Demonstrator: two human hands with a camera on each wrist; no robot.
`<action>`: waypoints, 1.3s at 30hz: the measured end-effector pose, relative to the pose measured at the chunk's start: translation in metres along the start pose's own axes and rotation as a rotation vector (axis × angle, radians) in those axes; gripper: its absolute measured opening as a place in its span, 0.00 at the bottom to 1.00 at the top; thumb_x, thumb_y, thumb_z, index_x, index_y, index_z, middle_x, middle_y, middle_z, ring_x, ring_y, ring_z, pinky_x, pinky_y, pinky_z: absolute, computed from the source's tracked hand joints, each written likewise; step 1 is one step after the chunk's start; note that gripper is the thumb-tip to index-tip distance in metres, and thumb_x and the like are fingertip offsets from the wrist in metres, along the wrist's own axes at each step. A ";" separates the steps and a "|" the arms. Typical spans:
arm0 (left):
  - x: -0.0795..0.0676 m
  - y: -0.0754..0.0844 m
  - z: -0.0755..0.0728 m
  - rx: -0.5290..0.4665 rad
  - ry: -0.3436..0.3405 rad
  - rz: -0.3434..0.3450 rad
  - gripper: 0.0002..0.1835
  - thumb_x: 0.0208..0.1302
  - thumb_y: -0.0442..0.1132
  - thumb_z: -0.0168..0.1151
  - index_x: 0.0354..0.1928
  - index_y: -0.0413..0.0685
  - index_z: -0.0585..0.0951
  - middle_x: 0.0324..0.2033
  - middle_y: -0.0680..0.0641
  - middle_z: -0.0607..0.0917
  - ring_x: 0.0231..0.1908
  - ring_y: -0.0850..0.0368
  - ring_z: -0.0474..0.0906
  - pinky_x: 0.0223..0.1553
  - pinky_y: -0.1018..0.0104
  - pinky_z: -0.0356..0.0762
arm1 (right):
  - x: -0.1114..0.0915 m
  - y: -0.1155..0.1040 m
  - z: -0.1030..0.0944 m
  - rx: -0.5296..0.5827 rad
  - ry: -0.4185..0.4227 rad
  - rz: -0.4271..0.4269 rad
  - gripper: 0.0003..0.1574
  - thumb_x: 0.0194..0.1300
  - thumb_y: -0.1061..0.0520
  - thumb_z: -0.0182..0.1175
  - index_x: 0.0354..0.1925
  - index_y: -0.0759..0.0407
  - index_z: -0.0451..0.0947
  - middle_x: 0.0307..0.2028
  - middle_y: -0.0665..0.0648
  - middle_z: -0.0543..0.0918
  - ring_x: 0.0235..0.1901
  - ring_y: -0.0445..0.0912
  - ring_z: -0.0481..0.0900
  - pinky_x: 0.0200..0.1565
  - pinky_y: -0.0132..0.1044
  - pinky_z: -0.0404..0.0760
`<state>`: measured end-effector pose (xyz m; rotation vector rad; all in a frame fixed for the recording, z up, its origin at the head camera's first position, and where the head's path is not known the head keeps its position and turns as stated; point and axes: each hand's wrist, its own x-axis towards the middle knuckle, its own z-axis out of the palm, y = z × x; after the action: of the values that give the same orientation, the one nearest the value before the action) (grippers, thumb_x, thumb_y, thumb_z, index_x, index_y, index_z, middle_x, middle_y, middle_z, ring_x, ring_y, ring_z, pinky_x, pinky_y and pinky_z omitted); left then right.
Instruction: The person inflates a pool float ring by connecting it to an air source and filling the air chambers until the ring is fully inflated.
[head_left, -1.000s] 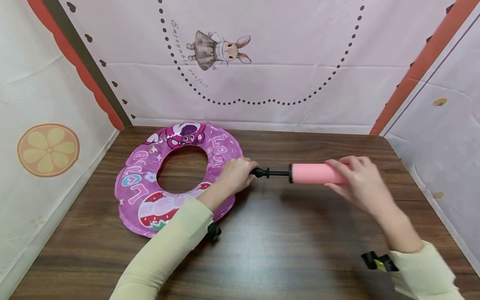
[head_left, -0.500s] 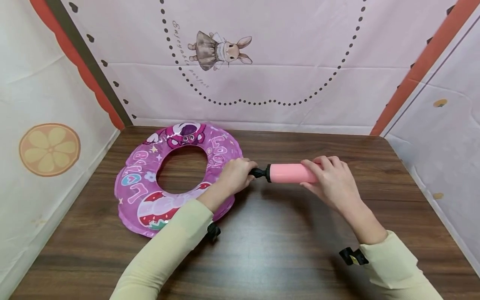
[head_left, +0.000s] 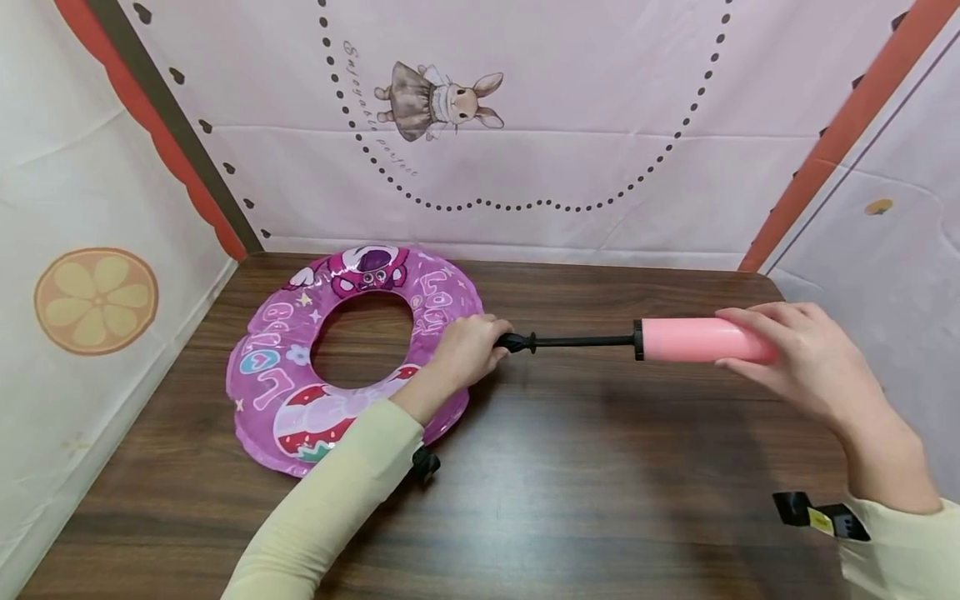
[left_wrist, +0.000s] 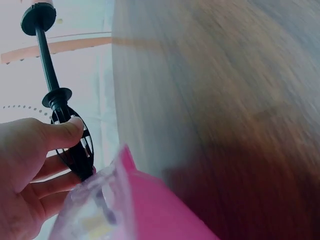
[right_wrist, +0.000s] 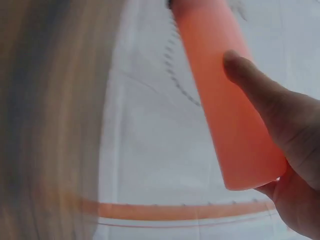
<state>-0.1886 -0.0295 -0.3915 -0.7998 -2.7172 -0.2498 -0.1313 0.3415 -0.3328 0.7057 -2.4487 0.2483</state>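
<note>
A hand pump with a pink barrel (head_left: 682, 340) and a black rod (head_left: 585, 341) is held level above the table, its rod drawn far out. My left hand (head_left: 471, 343) grips the black handle (left_wrist: 75, 145) at the ring's right edge, thumb across it in the left wrist view. My right hand (head_left: 813, 358) wraps round the barrel's far end, the thumb lying along it in the right wrist view. The purple swim ring (head_left: 258, 362), printed with a bear and a strawberry, lies plump on the left of the table. The join between pump and ring is hidden by my left hand.
The dark wooden table (head_left: 540, 500) is bounded by printed cloth walls, with a rabbit picture (head_left: 435, 100) on the back cloth (head_left: 585, 100). An orange slice print (head_left: 97, 301) marks the left cloth. Black wrist devices (head_left: 817, 515) sit at both cuffs.
My right hand first slid the barrel left until the rod was nearly all inside, then pulled it right, past its earlier place. My left hand and the ring stay nearly still.
</note>
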 end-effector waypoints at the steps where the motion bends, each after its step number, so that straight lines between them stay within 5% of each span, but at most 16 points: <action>1: 0.000 0.000 0.000 0.004 0.002 -0.003 0.14 0.54 0.43 0.67 0.42 0.49 0.82 0.34 0.49 0.84 0.35 0.53 0.81 0.37 0.60 0.79 | 0.000 0.001 -0.002 0.004 0.003 0.006 0.38 0.47 0.31 0.64 0.47 0.55 0.78 0.36 0.63 0.79 0.39 0.60 0.71 0.34 0.54 0.69; 7: 0.004 0.010 -0.001 0.046 -0.013 0.036 0.13 0.55 0.44 0.66 0.42 0.49 0.82 0.35 0.49 0.84 0.34 0.52 0.82 0.34 0.60 0.80 | 0.014 -0.024 0.029 -0.021 0.109 -0.154 0.46 0.59 0.23 0.37 0.45 0.58 0.78 0.32 0.65 0.78 0.33 0.63 0.72 0.31 0.57 0.70; 9: 0.004 0.013 0.000 0.057 -0.006 0.056 0.13 0.55 0.44 0.66 0.42 0.48 0.82 0.35 0.48 0.84 0.33 0.52 0.82 0.33 0.60 0.80 | 0.019 -0.035 0.043 -0.028 0.131 -0.180 0.44 0.61 0.25 0.37 0.46 0.58 0.78 0.33 0.65 0.78 0.33 0.63 0.72 0.31 0.59 0.71; 14: 0.003 0.016 0.000 0.070 0.022 0.053 0.12 0.53 0.43 0.67 0.39 0.48 0.82 0.33 0.48 0.84 0.30 0.52 0.82 0.30 0.60 0.80 | 0.027 -0.056 0.065 -0.015 0.122 -0.151 0.33 0.53 0.35 0.62 0.47 0.57 0.77 0.35 0.64 0.76 0.36 0.62 0.71 0.33 0.58 0.70; 18: 0.004 0.017 0.001 0.071 0.018 0.052 0.12 0.53 0.43 0.67 0.40 0.49 0.82 0.33 0.48 0.83 0.30 0.52 0.82 0.30 0.61 0.80 | 0.031 -0.064 0.071 -0.016 0.105 -0.130 0.35 0.38 0.48 0.74 0.47 0.57 0.77 0.36 0.63 0.77 0.37 0.62 0.71 0.35 0.57 0.69; 23: 0.008 0.018 0.000 0.070 -0.029 0.021 0.13 0.55 0.44 0.66 0.41 0.51 0.82 0.34 0.49 0.83 0.32 0.53 0.81 0.32 0.61 0.80 | 0.025 -0.055 0.064 -0.003 0.086 -0.130 0.33 0.47 0.39 0.68 0.48 0.55 0.78 0.36 0.62 0.78 0.37 0.61 0.72 0.34 0.56 0.70; 29: 0.009 0.017 -0.002 0.071 -0.075 0.008 0.12 0.55 0.45 0.66 0.41 0.52 0.82 0.35 0.50 0.83 0.34 0.54 0.81 0.34 0.60 0.79 | 0.010 -0.031 0.047 -0.010 0.057 -0.129 0.46 0.58 0.22 0.36 0.48 0.54 0.78 0.33 0.64 0.80 0.35 0.60 0.74 0.33 0.54 0.72; 37: 0.003 0.004 -0.003 0.092 -0.041 -0.004 0.14 0.55 0.45 0.66 0.42 0.51 0.82 0.34 0.51 0.83 0.35 0.54 0.82 0.34 0.61 0.79 | -0.012 0.008 0.014 -0.009 -0.005 -0.001 0.41 0.49 0.26 0.58 0.48 0.54 0.78 0.34 0.65 0.79 0.38 0.61 0.72 0.35 0.55 0.69; 39: 0.002 0.001 -0.003 0.094 -0.041 -0.011 0.14 0.54 0.45 0.67 0.42 0.51 0.82 0.34 0.51 0.83 0.34 0.54 0.82 0.33 0.61 0.79 | -0.014 0.011 0.012 0.006 0.006 0.005 0.42 0.49 0.25 0.57 0.48 0.54 0.78 0.34 0.65 0.79 0.38 0.61 0.71 0.35 0.56 0.69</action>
<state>-0.1890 -0.0279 -0.3878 -0.7717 -2.7495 -0.1079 -0.1333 0.3527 -0.3507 0.7006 -2.4455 0.2592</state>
